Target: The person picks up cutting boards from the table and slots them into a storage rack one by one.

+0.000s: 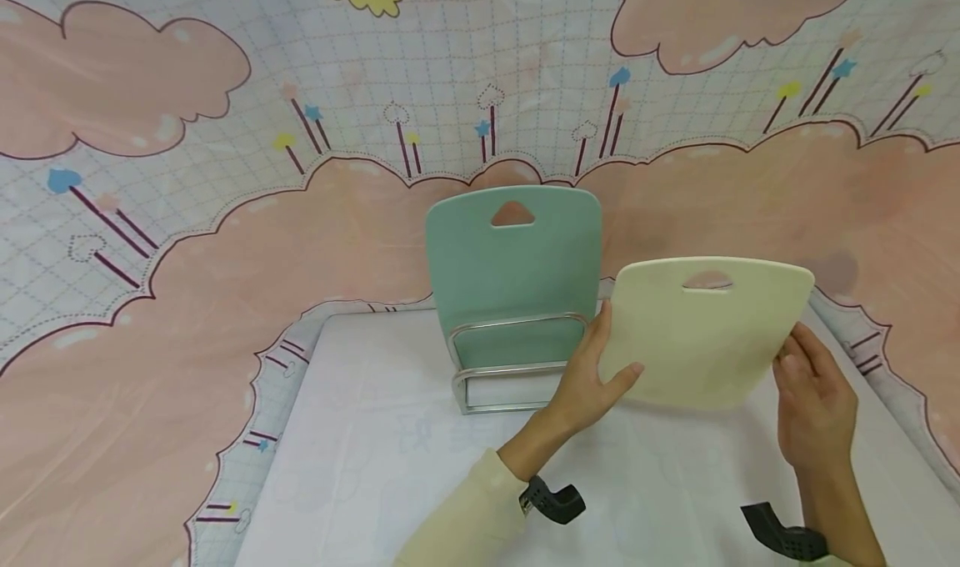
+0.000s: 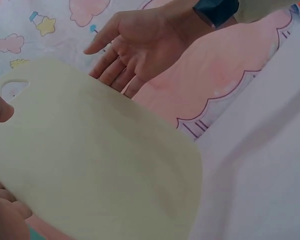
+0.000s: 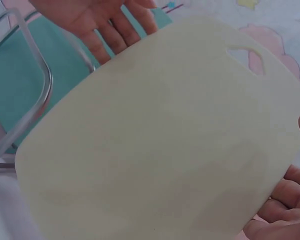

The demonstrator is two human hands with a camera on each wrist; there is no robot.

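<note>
A pale yellow cutting board [image 1: 701, 342] with a handle slot along its top is held tilted over the right part of the table. On its left edge my left hand [image 1: 581, 388] holds it, thumb in front and fingers behind. My right hand [image 1: 819, 404] supports the opposite edge; in the left wrist view the right fingers [image 2: 112, 72] are fairly straight at the rim and the thumb stands away. Left of the yellow board, a green cutting board [image 1: 517, 267] stands upright in a metal wire rack [image 1: 517, 371]. The left forearm passes in front of the rack's right end.
The rack stands on a white-covered table [image 1: 360, 467]. Behind and beside it hangs a patterned cloth [image 1: 225, 300] with clouds. A black band [image 1: 555, 500] is on the left wrist, and another black band [image 1: 783, 534] is on the right.
</note>
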